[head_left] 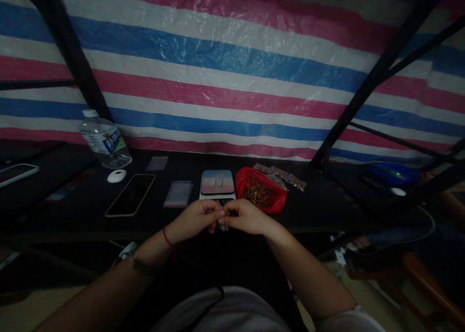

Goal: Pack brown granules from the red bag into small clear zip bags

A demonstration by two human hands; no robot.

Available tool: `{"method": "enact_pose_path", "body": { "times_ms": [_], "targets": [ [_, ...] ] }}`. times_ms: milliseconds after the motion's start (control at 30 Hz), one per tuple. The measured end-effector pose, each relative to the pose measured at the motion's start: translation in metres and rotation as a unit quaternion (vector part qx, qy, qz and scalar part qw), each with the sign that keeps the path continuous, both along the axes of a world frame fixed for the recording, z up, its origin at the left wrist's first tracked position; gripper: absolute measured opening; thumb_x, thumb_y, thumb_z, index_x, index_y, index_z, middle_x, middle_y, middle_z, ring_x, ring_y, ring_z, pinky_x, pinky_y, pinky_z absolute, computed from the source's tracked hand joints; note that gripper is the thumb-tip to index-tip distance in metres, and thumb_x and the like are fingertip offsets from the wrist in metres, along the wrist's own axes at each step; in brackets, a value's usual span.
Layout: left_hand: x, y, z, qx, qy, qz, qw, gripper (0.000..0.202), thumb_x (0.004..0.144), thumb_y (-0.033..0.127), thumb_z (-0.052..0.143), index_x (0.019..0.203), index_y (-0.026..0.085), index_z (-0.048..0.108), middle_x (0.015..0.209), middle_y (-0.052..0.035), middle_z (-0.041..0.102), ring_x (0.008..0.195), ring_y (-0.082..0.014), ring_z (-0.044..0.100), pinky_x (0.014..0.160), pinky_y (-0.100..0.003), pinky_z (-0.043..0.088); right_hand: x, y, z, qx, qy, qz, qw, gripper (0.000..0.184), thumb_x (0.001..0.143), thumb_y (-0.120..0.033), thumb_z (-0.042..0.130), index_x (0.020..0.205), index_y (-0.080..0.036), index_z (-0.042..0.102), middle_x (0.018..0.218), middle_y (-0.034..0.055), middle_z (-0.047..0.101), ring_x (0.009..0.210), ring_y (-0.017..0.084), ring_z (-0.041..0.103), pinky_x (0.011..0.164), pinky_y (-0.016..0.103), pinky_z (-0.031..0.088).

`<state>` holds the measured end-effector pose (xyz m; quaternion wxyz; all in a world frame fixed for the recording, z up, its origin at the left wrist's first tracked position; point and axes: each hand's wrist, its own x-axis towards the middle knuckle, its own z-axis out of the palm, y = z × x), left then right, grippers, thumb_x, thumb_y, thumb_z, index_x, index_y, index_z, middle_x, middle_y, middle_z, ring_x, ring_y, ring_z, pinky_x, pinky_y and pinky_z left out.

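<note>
My left hand (199,216) and my right hand (247,215) meet at the table's front edge, fingers pinched together. Between them is a small clear plastic bag (223,227), mostly covered by my fingers; its contents are hard to make out. Just beyond my hands sits a digital scale (218,182) with a shiny top plate. To its right, an open red plastic bag (279,197) holds loose brown and golden bits (258,193). Several small filled clear bags (296,182) lie behind it. Left of the scale is a stack of flat clear bags (178,194).
A phone (131,195), a white oval object (116,176) and a clear bottle (106,140) stand or lie on the left. Another flat clear bag (157,163) is farther back. Dark metal posts (348,99) flank a striped plastic sheet (218,94). Another person's arm (452,201) shows at right.
</note>
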<state>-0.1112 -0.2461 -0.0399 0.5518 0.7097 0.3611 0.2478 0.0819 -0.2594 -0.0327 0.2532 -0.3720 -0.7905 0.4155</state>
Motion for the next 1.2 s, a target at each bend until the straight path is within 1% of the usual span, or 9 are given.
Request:
{"method": "enact_pose_path", "body": {
  "times_ms": [233,367,467,600,633,733,800,967,1200],
  "targets": [
    [0.001,-0.001,0.000,0.024,0.027,-0.013,0.999,0.030,0.081,0.042,0.050,0.066,0.016,0.053,0.054,0.0028,0.054,0.051,-0.0101,0.052,0.054,-0.022,0.041,0.000,0.006,-0.009,0.038,-0.007,-0.009,0.999,0.023,0.082,-0.019,0.050,0.060,-0.015,0.058,0.053,-0.0050,0.047,0.050,0.007,0.041,0.050,0.018,0.030],
    [0.001,-0.001,-0.002,0.050,0.094,0.041,0.993,0.025,0.077,0.036,0.049,0.062,0.016,0.053,0.051,0.0034,0.051,0.047,-0.0106,0.050,0.048,-0.021,0.035,-0.003,0.007,-0.010,0.144,-0.094,-0.160,0.972,0.025,0.073,-0.014,0.053,0.048,-0.015,0.049,0.047,-0.0052,0.040,0.048,0.007,0.036,0.049,0.022,0.024],
    [-0.002,0.003,-0.001,0.126,0.140,0.080,0.979,0.023,0.076,0.031,0.048,0.060,0.016,0.055,0.055,0.0020,0.053,0.052,-0.0120,0.051,0.050,-0.022,0.036,-0.002,0.008,-0.007,0.172,-0.108,-0.213,0.956,0.025,0.071,-0.013,0.053,0.047,-0.016,0.047,0.046,-0.0048,0.040,0.049,0.008,0.038,0.051,0.023,0.025],
    [-0.009,0.008,0.002,0.269,0.138,0.106,0.947,0.021,0.075,0.023,0.046,0.060,0.017,0.059,0.071,-0.0022,0.062,0.070,-0.0148,0.057,0.067,-0.025,0.043,-0.002,0.010,-0.008,0.171,-0.008,-0.156,0.973,0.015,0.075,-0.016,0.056,0.059,-0.017,0.055,0.068,-0.0004,0.056,0.069,0.012,0.053,0.065,0.023,0.039],
    [-0.011,0.009,0.003,0.280,0.133,0.114,0.944,0.021,0.075,0.022,0.045,0.060,0.017,0.059,0.073,-0.0027,0.063,0.071,-0.0150,0.057,0.068,-0.026,0.043,-0.002,0.011,-0.010,0.161,0.029,-0.152,0.975,0.005,0.075,-0.017,0.057,0.071,-0.018,0.060,0.083,0.0022,0.060,0.082,0.014,0.056,0.072,0.025,0.042],
    [-0.016,0.009,0.009,0.280,0.128,0.127,0.943,0.023,0.077,0.022,0.043,0.061,0.017,0.059,0.071,-0.0023,0.062,0.067,-0.0142,0.056,0.064,-0.025,0.043,0.000,0.016,-0.021,0.048,0.130,-0.144,0.980,0.046,0.071,-0.015,0.062,0.116,-0.024,0.056,0.125,0.0068,0.052,0.103,0.017,0.054,0.080,0.029,0.046],
    [-0.018,0.008,0.012,0.283,0.118,0.122,0.944,0.023,0.078,0.023,0.043,0.060,0.017,0.057,0.069,-0.0016,0.061,0.065,-0.0136,0.055,0.062,-0.024,0.042,0.002,0.020,-0.028,-0.075,0.189,-0.105,0.974,0.061,0.071,-0.016,0.064,0.128,-0.028,0.047,0.130,0.0063,0.050,0.095,0.015,0.058,0.076,0.028,0.048],
    [-0.019,0.006,0.019,0.264,0.069,0.160,0.949,0.030,0.080,0.032,0.046,0.054,0.017,0.048,0.059,0.0002,0.054,0.059,-0.0123,0.051,0.057,-0.023,0.041,0.010,0.024,-0.031,-0.256,0.260,-0.032,0.931,0.042,0.067,-0.021,0.074,0.106,-0.022,0.059,0.095,0.0010,0.064,0.077,0.011,0.062,0.061,0.020,0.050],
    [-0.020,0.009,0.019,0.125,-0.036,0.166,0.978,0.033,0.080,0.049,0.051,0.086,0.017,0.057,0.072,-0.0014,0.062,0.061,-0.0141,0.056,0.054,-0.024,0.045,0.058,0.031,0.000,-0.186,0.372,-0.149,0.897,0.038,0.064,-0.025,0.079,0.096,-0.023,0.059,0.083,-0.0024,0.062,0.062,0.008,0.060,0.054,0.019,0.052]
  ]
}}
